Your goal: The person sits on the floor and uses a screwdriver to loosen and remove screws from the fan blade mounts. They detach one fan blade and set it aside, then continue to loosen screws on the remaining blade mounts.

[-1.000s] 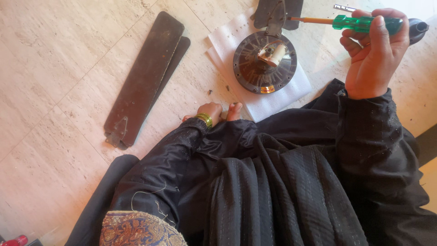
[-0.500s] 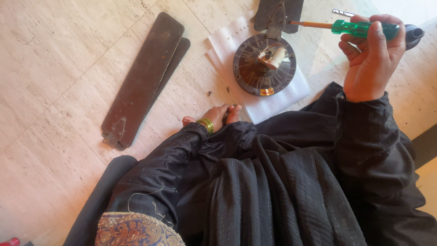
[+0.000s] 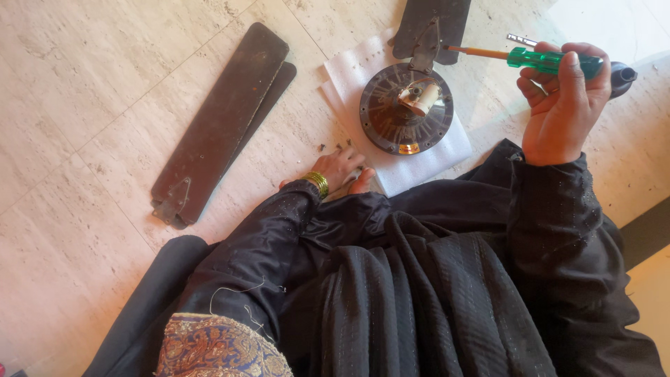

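Note:
My right hand (image 3: 562, 105) is raised at the upper right, shut on a screwdriver (image 3: 537, 58) with a green handle and an orange shaft that points left. My left hand (image 3: 340, 169), with gold bangles at the wrist, lies low on the stone floor with its fingers stretched out toward small dark bits (image 3: 335, 146) lying there. Just beyond it a round dark ceiling-fan motor (image 3: 405, 108) sits on a white foam sheet (image 3: 419, 164), one blade (image 3: 429, 24) still fixed to its far side.
Two detached dark fan blades (image 3: 223, 119) lie stacked on the floor at the left. A dark round part (image 3: 621, 73) sits behind my right hand. My black robe (image 3: 419, 293) fills the lower frame.
My left hand has uncurled and reached forward along the floor toward the small bits. My right hand with the screwdriver has barely shifted.

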